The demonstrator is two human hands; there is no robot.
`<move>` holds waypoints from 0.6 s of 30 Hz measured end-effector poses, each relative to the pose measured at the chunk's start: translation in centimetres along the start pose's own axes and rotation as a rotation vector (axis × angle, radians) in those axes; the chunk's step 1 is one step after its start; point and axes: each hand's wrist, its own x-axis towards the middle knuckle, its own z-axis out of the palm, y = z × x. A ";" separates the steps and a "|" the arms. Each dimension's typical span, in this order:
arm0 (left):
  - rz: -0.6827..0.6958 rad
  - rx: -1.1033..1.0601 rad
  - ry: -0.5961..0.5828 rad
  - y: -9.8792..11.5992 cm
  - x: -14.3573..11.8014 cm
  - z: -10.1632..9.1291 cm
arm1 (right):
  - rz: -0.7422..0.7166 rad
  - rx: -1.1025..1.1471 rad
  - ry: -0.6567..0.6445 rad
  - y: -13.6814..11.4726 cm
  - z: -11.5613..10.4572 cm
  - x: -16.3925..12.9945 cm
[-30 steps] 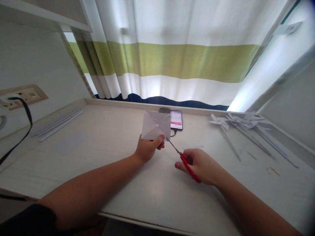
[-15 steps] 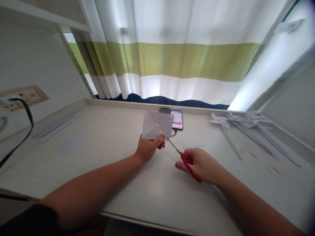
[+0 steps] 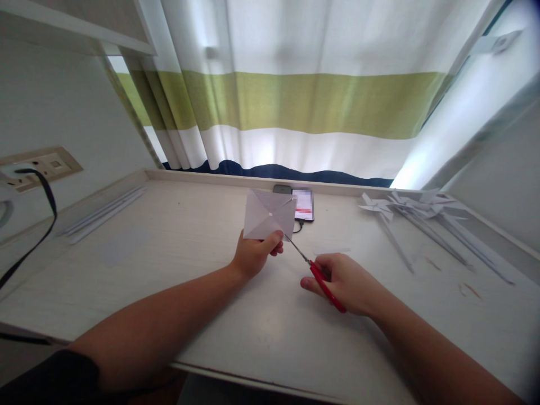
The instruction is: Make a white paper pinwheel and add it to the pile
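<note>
The paper (image 3: 266, 215) is at the centre of the frame, rising above the left hand (image 3: 257, 253), which pinches its lower edge. To its lower right, the right hand (image 3: 350, 284) grips the scissors (image 3: 328, 293), tips at the paper's lower-right corner.

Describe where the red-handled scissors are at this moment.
In the head view, the red-handled scissors are right of centre in the right hand, blades at the lower right corner of the white paper held by the left hand.

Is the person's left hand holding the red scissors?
No: the right hand holds the red scissors, while the left hand grips the square white paper.
</note>
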 end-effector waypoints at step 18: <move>-0.031 -0.012 0.030 0.2 -0.1 0.1 | 0.014 0.005 0.003 0.1 0.1 0.0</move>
